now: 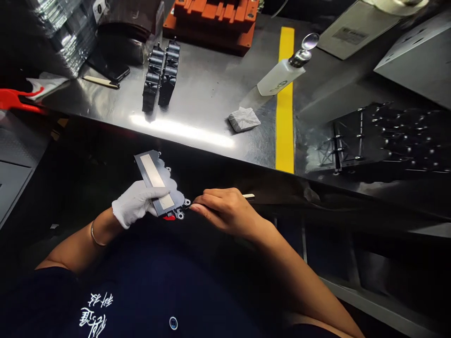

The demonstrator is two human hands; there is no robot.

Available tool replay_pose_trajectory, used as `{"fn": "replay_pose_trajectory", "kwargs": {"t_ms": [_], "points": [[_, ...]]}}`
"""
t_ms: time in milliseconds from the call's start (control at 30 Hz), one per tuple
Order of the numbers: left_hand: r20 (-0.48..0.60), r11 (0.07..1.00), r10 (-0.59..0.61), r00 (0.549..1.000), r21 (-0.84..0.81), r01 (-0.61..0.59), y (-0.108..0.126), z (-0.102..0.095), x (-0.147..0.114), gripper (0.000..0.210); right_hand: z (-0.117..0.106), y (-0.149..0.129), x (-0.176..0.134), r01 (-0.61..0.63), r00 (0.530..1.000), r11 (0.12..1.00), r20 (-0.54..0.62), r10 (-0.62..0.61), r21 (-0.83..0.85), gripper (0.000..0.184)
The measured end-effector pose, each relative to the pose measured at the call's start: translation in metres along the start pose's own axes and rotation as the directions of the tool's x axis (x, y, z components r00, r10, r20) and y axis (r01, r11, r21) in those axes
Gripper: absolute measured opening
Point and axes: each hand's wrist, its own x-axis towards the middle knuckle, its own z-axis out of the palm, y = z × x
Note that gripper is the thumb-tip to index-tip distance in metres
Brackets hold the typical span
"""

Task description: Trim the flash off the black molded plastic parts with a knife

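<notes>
My left hand (136,202), in a white glove, grips a dark grey molded part (172,185) with one scalloped edge, small ring lugs and a long pale strip on its face. A bit of red (169,218) shows beneath the part's lower end. Bare and pinched, my right hand (225,209) is at the lug end of the part. It holds a slim tool with a cream handle (248,196) that sticks out behind the knuckles. The tool's tip is too small and dark to make out, close to the lower lug. Both hands are in front of the bench edge.
On the metal bench (211,84) stand two black molded parts (151,80), a white pump bottle (282,77) and a folded white cloth (244,119). An orange fixture (214,23) is behind them. Left lie a cream-handled tool (100,82) and red-handled item (17,99); right, a black tray of parts (405,136).
</notes>
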Motion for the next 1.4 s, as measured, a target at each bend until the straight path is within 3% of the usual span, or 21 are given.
{"fn": "replay_pose_trajectory", "kwargs": {"t_ms": [133, 400, 700, 867, 900, 967, 1067, 1167, 1233, 1300, 1333, 1400], "points": [[0.013, 1.000, 0.003, 1.000, 0.004, -0.003, -0.003, 0.002, 0.000, 0.028, 0.006, 0.002, 0.005, -0.013, 1.000, 0.995, -0.002, 0.013, -0.100, 0.035], [0.007, 1.000, 0.001, 1.000, -0.008, -0.001, -0.005, 0.003, 0.002, 0.030, 0.004, 0.003, 0.005, -0.053, 0.996, 0.993, 0.070, 0.061, -0.106, 0.040], [0.012, 0.999, -0.044, 0.999, 0.001, 0.044, -0.010, 0.003, 0.003, 0.026, 0.008, 0.011, -0.001, 0.035, 0.990, 0.993, 0.133, -0.050, 0.113, 0.039], [-0.021, 0.980, -0.062, 0.998, -0.193, 0.056, 0.001, -0.007, 0.007, 0.012, 0.018, 0.009, -0.013, 0.028, 0.971, 0.995, 0.233, -0.051, 0.099, 0.043], [-0.040, 0.972, -0.055, 0.998, -0.229, 0.045, 0.003, -0.009, 0.008, 0.011, 0.020, 0.009, -0.014, 0.024, 0.977, 0.993, 0.206, -0.047, 0.116, 0.041], [-0.047, 0.966, -0.050, 0.998, -0.255, 0.036, 0.007, -0.010, 0.009, 0.011, 0.022, 0.010, -0.015, 0.032, 0.999, 0.988, 0.027, -0.036, 0.151, 0.032], [0.061, 0.941, -0.152, 0.987, -0.298, 0.163, 0.006, -0.006, 0.012, 0.014, 0.023, 0.012, -0.008, 0.104, 0.958, 0.991, -0.277, -0.078, 0.082, 0.036], [0.222, 0.909, -0.234, 0.946, -0.295, 0.294, 0.004, -0.004, 0.012, 0.026, 0.023, 0.013, 0.001, 0.198, 0.942, 0.980, -0.280, -0.183, 0.025, 0.040], [0.230, 0.975, -0.147, 0.962, -0.130, 0.180, 0.004, -0.006, 0.009, 0.036, 0.023, 0.013, 0.006, 0.176, 0.932, 0.983, -0.329, -0.152, 0.044, 0.042], [0.167, 0.997, 0.041, 0.985, 0.063, -0.053, 0.004, -0.008, 0.002, 0.038, 0.025, 0.013, 0.009, 0.080, 0.889, 0.994, -0.457, -0.037, 0.075, 0.046], [0.117, 0.970, 0.164, 0.980, 0.161, -0.181, 0.003, -0.008, -0.001, 0.036, 0.027, 0.012, 0.011, 0.032, 0.858, 0.995, -0.514, 0.021, 0.094, 0.046], [0.033, 0.856, 0.397, 0.917, 0.347, -0.383, 0.000, -0.007, -0.006, 0.028, 0.032, 0.009, 0.014, -0.044, 0.805, 0.990, -0.583, 0.115, 0.135, 0.042]]}}
